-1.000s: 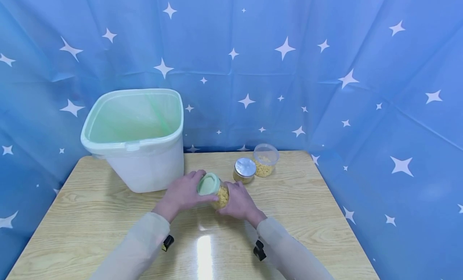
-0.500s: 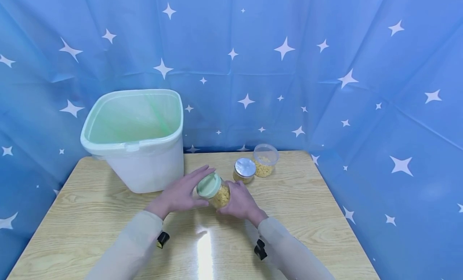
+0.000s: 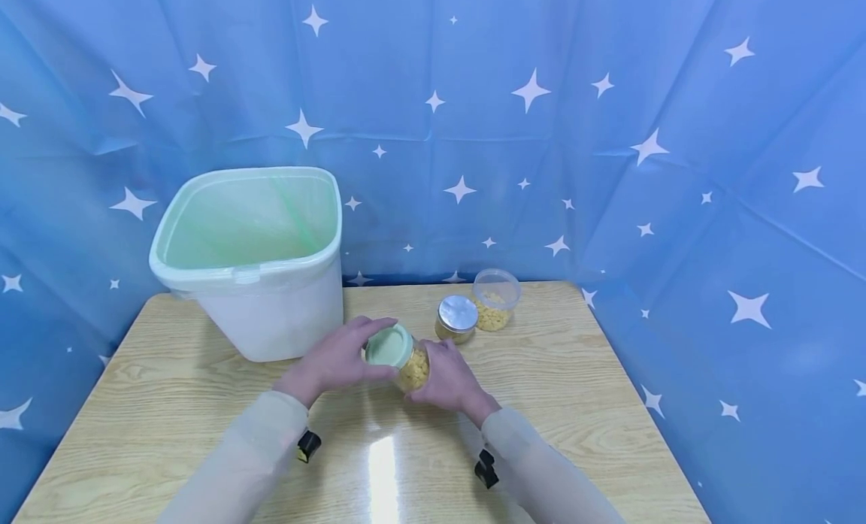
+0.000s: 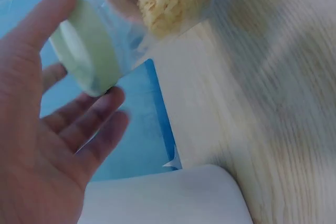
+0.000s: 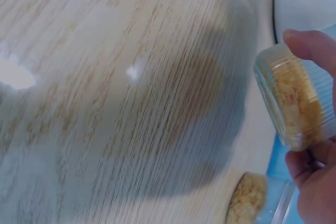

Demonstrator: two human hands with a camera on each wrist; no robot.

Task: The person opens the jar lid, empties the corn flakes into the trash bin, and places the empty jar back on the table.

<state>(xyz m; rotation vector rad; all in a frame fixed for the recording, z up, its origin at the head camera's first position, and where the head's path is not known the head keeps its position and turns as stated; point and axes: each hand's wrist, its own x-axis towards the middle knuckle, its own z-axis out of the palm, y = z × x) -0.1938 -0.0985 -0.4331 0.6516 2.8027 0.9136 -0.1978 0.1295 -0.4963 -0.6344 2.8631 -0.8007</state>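
Observation:
A clear jar (image 3: 414,371) of yellow flake-like pieces is tilted above the table, its pale green lid (image 3: 389,348) facing up and left. My right hand (image 3: 449,377) grips the jar's body, thumb and fingers on opposite sides, as the right wrist view shows with the ribbed jar (image 5: 293,100). At the lid, my left hand (image 3: 336,361) has its thumb on one edge and bent fingers at the other. In the left wrist view, fingertips touch the rim of the lid (image 4: 92,48). Whether the lid is loose from the jar cannot be told.
A large white bin (image 3: 291,313) with a green inside stands at the back left. Behind the hands are a silver-lidded jar (image 3: 457,315) and a clear round tub (image 3: 496,302) holding yellow pieces. The wooden table (image 3: 575,404) meets a blue star-patterned curtain (image 3: 433,133).
My left hand moved off the lid with straighter fingers half a second ago, then came back around it. The right hand keeps its grip on the jar, nearly still.

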